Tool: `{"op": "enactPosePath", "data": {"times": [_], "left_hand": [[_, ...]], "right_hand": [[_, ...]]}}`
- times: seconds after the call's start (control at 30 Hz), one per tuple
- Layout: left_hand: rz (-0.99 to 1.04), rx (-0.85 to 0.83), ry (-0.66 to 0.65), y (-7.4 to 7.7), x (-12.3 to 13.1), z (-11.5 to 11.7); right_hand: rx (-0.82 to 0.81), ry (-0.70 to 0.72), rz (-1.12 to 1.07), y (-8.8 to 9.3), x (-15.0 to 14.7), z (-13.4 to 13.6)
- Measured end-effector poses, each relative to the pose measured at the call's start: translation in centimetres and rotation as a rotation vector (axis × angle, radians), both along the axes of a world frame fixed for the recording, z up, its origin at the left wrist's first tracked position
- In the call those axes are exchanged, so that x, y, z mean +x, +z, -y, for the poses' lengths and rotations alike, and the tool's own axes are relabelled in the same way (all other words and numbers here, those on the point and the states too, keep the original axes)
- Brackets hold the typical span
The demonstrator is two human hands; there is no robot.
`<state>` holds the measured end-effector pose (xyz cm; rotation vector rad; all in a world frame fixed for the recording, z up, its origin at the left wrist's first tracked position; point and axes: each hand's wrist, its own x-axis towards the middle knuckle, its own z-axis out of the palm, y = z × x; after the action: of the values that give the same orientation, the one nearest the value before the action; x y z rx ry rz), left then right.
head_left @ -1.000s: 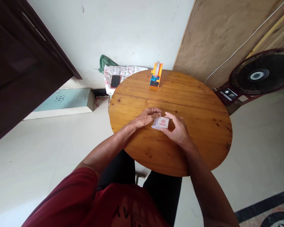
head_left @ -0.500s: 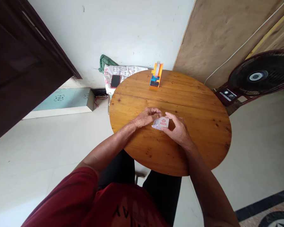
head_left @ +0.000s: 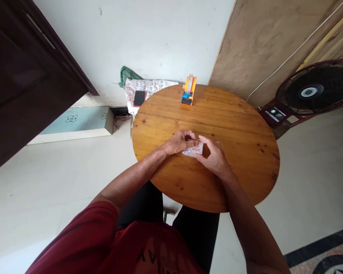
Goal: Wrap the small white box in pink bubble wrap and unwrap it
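A small white box with red print (head_left: 198,149), wrapped in clear plastic that hangs loose at its left end, is between my hands over the round wooden table (head_left: 171,179). My right hand (head_left: 215,155) grips the box at its right end, thumb on the near edge and fingers on the far edge. My left hand (head_left: 183,141) reaches in from the left with bent fingers; its thumb lies over the upper left of the box and plastic. Whether those left fingertips pinch the plastic is too small to make out.
An orange and blue tape dispenser (head_left: 188,91) stands at the table's far edge. Left of it a phone (head_left: 139,98) lies on a printed white bag (head_left: 131,86) beside the table. A large fan (head_left: 311,91) stands at right, a long low box (head_left: 77,120) at left.
My left thumb has moved right and down onto the box, covering part of its red print. The box has shifted slightly left. My right hand keeps its grip.
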<state>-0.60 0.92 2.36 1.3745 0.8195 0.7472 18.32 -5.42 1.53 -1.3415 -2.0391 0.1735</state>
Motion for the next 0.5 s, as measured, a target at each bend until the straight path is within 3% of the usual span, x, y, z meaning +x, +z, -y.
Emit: {"op": "enactPosePath", "data": {"times": [0.5], "left_hand": [[0.023, -0.025, -0.015, -0.75, 0.34, -0.3]], "right_hand": [[-0.012, -0.001, 0.007, 0.01, 0.05, 0.01]]}}
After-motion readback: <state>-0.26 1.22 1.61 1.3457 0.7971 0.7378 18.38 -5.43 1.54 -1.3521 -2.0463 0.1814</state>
